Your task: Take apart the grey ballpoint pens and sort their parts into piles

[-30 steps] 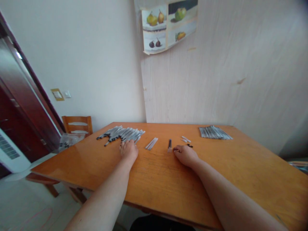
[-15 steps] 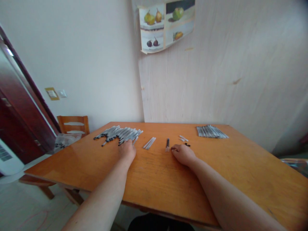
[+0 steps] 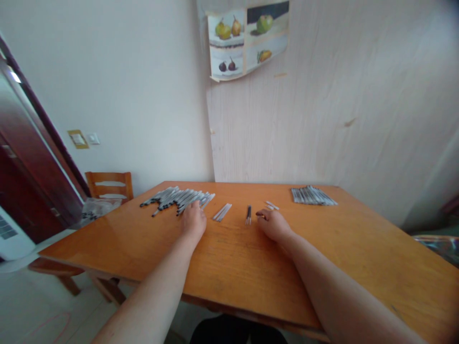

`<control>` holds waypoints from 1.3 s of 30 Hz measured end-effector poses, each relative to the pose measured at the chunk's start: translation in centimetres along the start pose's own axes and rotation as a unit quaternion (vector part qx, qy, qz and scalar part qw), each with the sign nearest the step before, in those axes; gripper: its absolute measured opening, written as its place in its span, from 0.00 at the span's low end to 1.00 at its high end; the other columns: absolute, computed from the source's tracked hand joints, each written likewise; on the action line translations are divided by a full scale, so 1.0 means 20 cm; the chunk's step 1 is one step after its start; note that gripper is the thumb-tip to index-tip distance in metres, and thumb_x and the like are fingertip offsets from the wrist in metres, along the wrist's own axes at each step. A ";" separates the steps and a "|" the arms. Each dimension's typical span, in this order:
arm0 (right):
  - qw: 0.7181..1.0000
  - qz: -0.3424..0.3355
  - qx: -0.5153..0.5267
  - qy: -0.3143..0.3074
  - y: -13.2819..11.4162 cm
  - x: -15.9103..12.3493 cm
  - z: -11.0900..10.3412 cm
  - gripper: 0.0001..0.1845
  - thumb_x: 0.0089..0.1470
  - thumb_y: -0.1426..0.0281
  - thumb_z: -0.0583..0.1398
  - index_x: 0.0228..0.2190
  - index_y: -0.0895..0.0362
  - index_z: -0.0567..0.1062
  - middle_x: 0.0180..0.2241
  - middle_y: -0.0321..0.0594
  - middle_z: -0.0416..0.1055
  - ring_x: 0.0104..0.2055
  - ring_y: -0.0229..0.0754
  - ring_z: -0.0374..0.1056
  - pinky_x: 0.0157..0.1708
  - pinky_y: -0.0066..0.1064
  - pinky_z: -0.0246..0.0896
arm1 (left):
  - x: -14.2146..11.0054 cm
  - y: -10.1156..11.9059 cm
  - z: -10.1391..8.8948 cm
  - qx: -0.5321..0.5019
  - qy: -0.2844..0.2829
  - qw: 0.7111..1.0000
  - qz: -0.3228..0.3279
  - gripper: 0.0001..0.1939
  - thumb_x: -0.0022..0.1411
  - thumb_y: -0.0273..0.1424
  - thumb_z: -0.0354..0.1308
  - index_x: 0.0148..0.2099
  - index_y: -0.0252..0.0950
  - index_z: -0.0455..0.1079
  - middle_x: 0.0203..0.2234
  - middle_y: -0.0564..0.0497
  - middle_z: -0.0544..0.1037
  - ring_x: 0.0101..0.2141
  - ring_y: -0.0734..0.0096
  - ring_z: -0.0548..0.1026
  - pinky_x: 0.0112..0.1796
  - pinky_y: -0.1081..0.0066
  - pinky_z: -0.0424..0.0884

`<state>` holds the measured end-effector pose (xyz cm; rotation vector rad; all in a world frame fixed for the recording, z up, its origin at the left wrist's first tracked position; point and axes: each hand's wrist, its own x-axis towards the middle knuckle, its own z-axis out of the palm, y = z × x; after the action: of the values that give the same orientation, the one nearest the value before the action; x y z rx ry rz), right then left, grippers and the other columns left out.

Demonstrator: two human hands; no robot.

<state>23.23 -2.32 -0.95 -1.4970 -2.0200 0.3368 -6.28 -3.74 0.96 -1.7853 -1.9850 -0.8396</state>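
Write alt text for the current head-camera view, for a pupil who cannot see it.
A person's left hand is at the near edge of a large pile of pen-like sticks on a wooden table; the right hand is beside a few dark-topped ones. Another bundle lies far right; fruit pictures hang on the wall.

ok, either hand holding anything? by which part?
Can't tell. Left hand is at the pile of pens, fingertips hidden; right hand has a small dark spot at its fingertips, too blurred to identify.

The counter (image 3: 229,267) is orange-brown; the heaped pens (image 3: 184,197) are greyish-white with black ends. The door (image 3: 27,179) is dark red.
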 end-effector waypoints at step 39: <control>0.864 0.094 0.492 0.052 -0.17 -0.05 -0.10 0.19 0.49 0.54 0.59 0.30 0.59 0.75 0.25 0.40 0.72 0.23 0.34 0.62 0.18 0.25 0.51 | -0.32 0.74 0.08 -0.382 -0.091 0.918 0.061 0.08 0.67 0.31 0.47 0.41 0.37 0.66 0.36 0.45 0.77 0.38 0.65 0.74 0.38 0.67 0.66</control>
<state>22.05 -4.58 2.16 -0.9851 -1.2381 1.1369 9.32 -7.19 -1.17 -2.4396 -1.7358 -1.6128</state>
